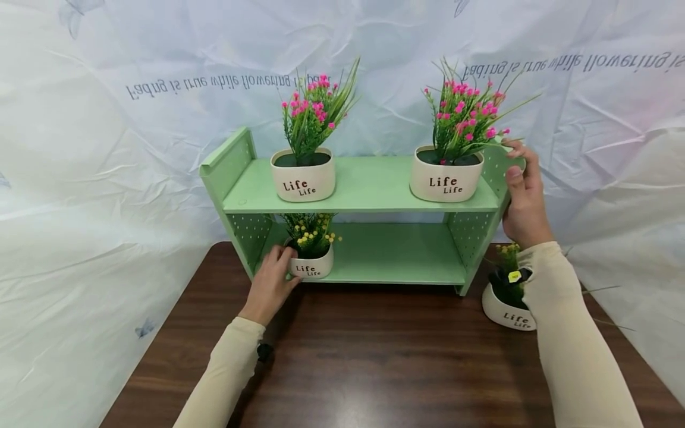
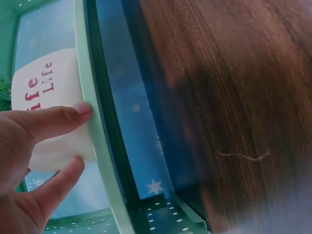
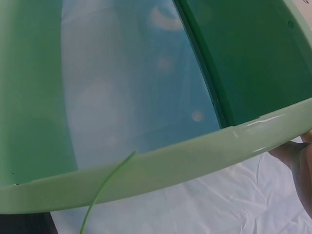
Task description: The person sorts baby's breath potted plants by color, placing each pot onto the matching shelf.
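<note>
A green two-tier shelf (image 1: 371,184) stands on the wooden table. On its lower tier, at the left end, sits a white oval flowerpot (image 1: 316,267) with yellow flowers and "Life Life" lettering. My left hand (image 1: 271,284) grips this pot by its left side; in the left wrist view the thumb (image 2: 63,119) lies across the pot's wall, its tip at the shelf's front lip. With my right hand (image 1: 527,199) I hold the top of the shelf's right side panel (image 1: 497,169), fingers over its edge. The right wrist view shows the shelf's edge (image 3: 185,178) close up.
Two white pots with pink flowers, a left one (image 1: 304,178) and a right one (image 1: 446,178), stand on the upper tier. Another white pot (image 1: 503,310) with yellow flowers is on the table (image 1: 342,356) at the right, partly behind my right sleeve. A printed white cloth (image 1: 160,131) hangs behind.
</note>
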Motion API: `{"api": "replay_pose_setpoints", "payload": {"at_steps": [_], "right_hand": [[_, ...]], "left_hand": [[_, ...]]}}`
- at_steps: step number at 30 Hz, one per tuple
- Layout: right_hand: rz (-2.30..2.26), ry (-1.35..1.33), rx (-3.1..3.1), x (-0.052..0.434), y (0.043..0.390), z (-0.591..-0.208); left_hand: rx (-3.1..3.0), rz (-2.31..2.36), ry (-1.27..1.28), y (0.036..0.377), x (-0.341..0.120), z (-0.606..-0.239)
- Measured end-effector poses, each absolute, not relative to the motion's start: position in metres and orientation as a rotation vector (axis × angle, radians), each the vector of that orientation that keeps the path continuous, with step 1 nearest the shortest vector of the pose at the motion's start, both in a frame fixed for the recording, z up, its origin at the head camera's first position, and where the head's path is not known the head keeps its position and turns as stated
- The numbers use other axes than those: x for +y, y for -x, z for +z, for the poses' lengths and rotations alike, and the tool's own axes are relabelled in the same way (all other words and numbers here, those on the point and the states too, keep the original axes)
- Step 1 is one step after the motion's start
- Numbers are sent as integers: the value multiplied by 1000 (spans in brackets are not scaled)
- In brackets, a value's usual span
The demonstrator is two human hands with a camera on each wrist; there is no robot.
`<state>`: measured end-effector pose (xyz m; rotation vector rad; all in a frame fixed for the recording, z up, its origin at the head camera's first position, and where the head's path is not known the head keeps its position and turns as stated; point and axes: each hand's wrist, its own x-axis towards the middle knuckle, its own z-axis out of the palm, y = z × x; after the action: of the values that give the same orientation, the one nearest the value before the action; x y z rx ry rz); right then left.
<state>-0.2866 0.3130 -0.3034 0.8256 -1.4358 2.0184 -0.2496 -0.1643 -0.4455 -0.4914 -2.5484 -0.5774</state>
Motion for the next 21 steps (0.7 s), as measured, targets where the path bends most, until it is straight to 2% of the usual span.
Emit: {"api": "replay_pose_setpoints", "payload": {"at_steps": [13, 21], "right_hand": [[1901, -801, -1441, 313, 293, -304], [1916, -809, -1463, 313, 290, -305]], "left_hand": [[-2522, -556, 499, 247, -161, -445], [-2447, -463, 510, 229, -170, -432]]}}
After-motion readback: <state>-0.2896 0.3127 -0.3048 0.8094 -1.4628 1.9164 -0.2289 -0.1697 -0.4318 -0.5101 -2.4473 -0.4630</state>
